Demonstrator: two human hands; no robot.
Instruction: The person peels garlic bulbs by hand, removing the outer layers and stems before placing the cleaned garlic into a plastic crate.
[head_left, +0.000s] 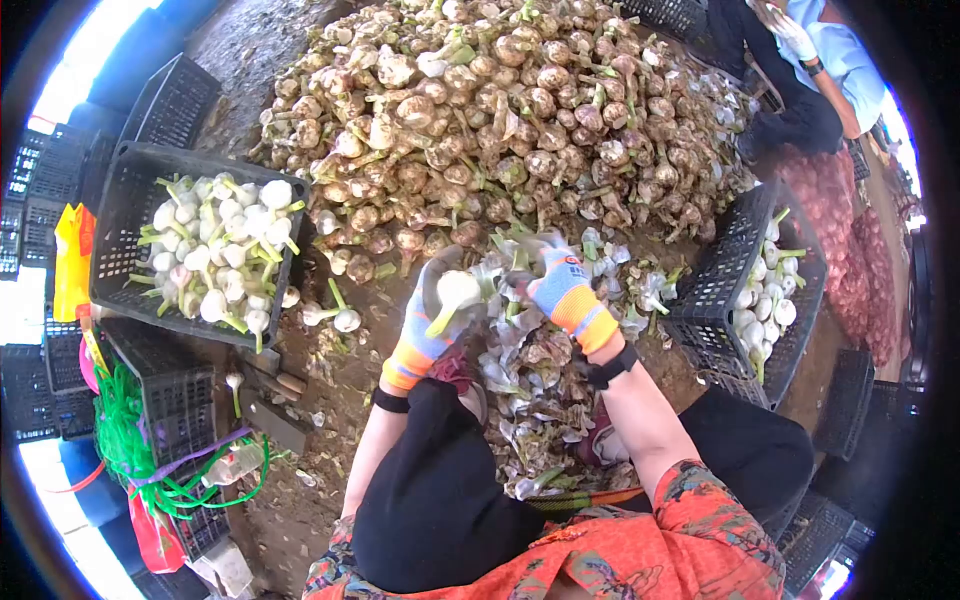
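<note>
At the frame's centre our left hand (428, 303) curls around a garlic bulb (459, 289), best held steady and lightly while we work its papery skin (489, 272), though whether our blurred right hand (556, 281) pinches or spreads, we cannot tell.

The right hand (556, 282) is partly motion-blurred.

The unpeeled garlic heap (520, 120) is brown; the netting (122, 425), green.
</note>
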